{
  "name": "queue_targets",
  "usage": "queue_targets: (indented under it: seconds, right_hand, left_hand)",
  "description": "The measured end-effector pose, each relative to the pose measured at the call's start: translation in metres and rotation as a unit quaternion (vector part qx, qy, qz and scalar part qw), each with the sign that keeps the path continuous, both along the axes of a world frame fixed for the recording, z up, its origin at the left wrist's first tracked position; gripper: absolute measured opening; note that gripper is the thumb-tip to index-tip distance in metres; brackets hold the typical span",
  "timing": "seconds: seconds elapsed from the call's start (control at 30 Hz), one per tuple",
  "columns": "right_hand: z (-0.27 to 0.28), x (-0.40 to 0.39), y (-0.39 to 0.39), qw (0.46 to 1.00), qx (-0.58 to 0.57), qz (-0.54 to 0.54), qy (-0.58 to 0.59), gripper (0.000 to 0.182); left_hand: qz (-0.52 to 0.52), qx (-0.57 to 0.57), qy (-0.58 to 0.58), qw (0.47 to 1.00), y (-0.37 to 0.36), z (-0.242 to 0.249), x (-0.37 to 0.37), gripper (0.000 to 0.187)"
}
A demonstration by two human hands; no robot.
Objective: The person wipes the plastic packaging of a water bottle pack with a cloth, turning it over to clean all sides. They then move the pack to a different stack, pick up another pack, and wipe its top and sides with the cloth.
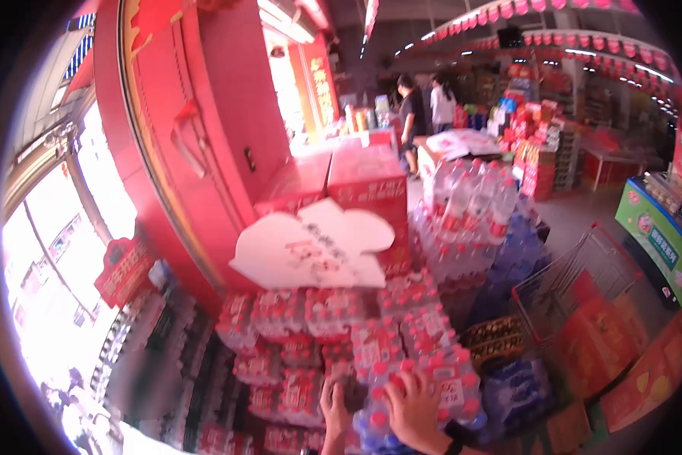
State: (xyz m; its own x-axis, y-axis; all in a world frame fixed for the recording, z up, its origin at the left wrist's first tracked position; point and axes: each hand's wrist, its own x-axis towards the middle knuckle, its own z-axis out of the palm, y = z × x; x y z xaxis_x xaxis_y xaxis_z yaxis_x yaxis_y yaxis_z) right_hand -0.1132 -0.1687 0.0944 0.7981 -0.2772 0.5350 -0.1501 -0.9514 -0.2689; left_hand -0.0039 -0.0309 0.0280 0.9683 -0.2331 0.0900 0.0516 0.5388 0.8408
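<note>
Shrink-wrapped packs of bottles with red caps (375,345) are stacked at the lower middle. My right hand (415,409), with a dark band at the wrist, lies with spread fingers on top of a pack with red caps and a red label (453,390). Just left of that pack is my left hand (335,402), its fingers raised and apart beside a dark gap between the packs. Behind the stack stands a white cloud-shaped sign (318,246) with red and black writing.
Red cartons (367,178) rise behind the sign. On the right are a shopping cart (576,280) and a green counter (659,235). Larger bottles (473,197) stand beyond the packs. Dark-bottle packs (159,364) fill the lower left. Two people (410,114) are farther back.
</note>
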Motion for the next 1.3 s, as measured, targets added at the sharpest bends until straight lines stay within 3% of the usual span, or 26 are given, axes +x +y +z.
queue_targets:
  seconds: [0.1,0.17,0.2,0.23,0.27,0.33,0.4,0.47,0.53,0.57,0.6,0.7,0.77,0.8,0.93,1.0,1.07,1.1,1.13,1.2,1.27,1.3]
  right_hand:
    - [0.003,0.002,-0.002,1.000,0.023,0.007,0.006,0.031]
    - [0.001,-0.003,-0.001,0.999,0.033,0.023,0.005,0.028]
    - [0.001,0.003,-0.003,0.999,0.027,0.025,-0.008,0.026]
    - [0.002,0.008,-0.004,0.999,0.027,0.027,-0.015,0.025]
    - [0.000,0.004,-0.001,0.999,0.027,0.029,-0.014,0.024]
    - [-0.006,0.006,0.000,0.999,0.022,0.036,-0.028,0.024]
    - [-0.012,0.004,-0.001,0.999,0.017,0.032,-0.034,0.025]
    - [-0.014,0.008,-0.001,0.999,0.015,0.028,-0.038,0.025]
    - [-0.016,0.009,-0.002,0.999,0.007,0.026,-0.030,0.025]
    - [-0.016,0.009,-0.002,0.999,0.007,0.025,-0.033,0.024]
    - [-0.016,0.008,-0.001,0.999,0.008,0.026,-0.036,0.024]
    - [-0.018,0.013,-0.005,0.998,0.011,0.025,-0.055,0.022]
    - [-0.016,0.007,-0.001,0.998,0.009,0.037,-0.043,0.021]
    - [-0.013,0.009,-0.003,0.998,0.005,0.047,-0.050,0.021]
    - [-0.015,0.005,-0.003,0.998,0.002,0.047,-0.045,0.020]
    - [-0.018,0.006,-0.002,0.998,0.001,0.047,-0.049,0.019]
    - [-0.015,0.004,0.000,0.998,0.011,0.039,-0.044,0.019]
    - [-0.016,0.004,0.001,0.998,0.015,0.036,-0.042,0.019]
    - [-0.016,0.004,0.001,0.998,0.017,0.029,-0.043,0.018]
    - [-0.016,0.002,0.002,0.997,0.026,0.035,-0.056,0.016]
    - [-0.015,0.005,0.002,0.997,0.019,0.036,-0.066,0.016]
    - [-0.014,0.005,0.003,0.997,0.014,0.036,-0.069,0.016]
  left_hand:
    - [0.021,0.264,-0.164,0.950,0.002,-0.048,-0.011,0.030]
    - [-0.004,0.165,0.013,0.986,0.007,-0.091,-0.028,0.033]
    - [0.008,0.254,-0.079,0.964,0.011,-0.095,-0.032,0.032]
    - [0.038,0.343,-0.168,0.923,0.018,-0.129,-0.032,0.029]
    - [-0.011,0.379,-0.066,0.923,0.030,-0.142,-0.039,0.023]
    - [0.015,0.330,-0.065,0.942,0.037,-0.133,-0.041,0.023]
    - [0.045,0.167,-0.041,0.984,0.032,-0.052,-0.052,0.023]
    - [0.056,0.104,-0.019,0.993,0.032,-0.024,-0.056,0.025]
    - [0.099,0.259,-0.237,0.931,0.024,-0.005,-0.057,0.027]
    - [0.079,0.309,-0.223,0.921,0.015,-0.012,-0.065,0.027]
    - [0.146,0.265,-0.194,0.933,0.007,-0.041,-0.071,0.024]
    - [0.101,0.333,-0.152,0.925,0.023,-0.121,-0.064,0.028]
    - [0.073,0.420,-0.128,0.895,0.033,-0.135,-0.076,0.027]
    - [0.078,0.363,-0.108,0.922,0.032,-0.142,-0.070,0.026]
    - [0.075,0.141,-0.048,0.986,0.023,-0.040,-0.052,0.020]
    - [0.083,0.214,-0.159,0.960,0.019,-0.017,-0.038,0.020]
    - [0.076,0.326,-0.269,0.903,0.008,-0.037,-0.032,0.022]
    - [0.032,0.203,-0.063,0.977,0.005,-0.070,-0.036,0.023]
    - [0.040,0.295,-0.140,0.944,0.013,-0.116,-0.024,0.024]
    - [0.023,0.404,-0.180,0.897,0.025,-0.162,-0.027,0.025]
    - [-0.002,0.407,-0.204,0.890,0.027,-0.124,-0.009,0.026]
    - [0.002,0.340,-0.150,0.928,0.021,-0.098,0.002,0.026]
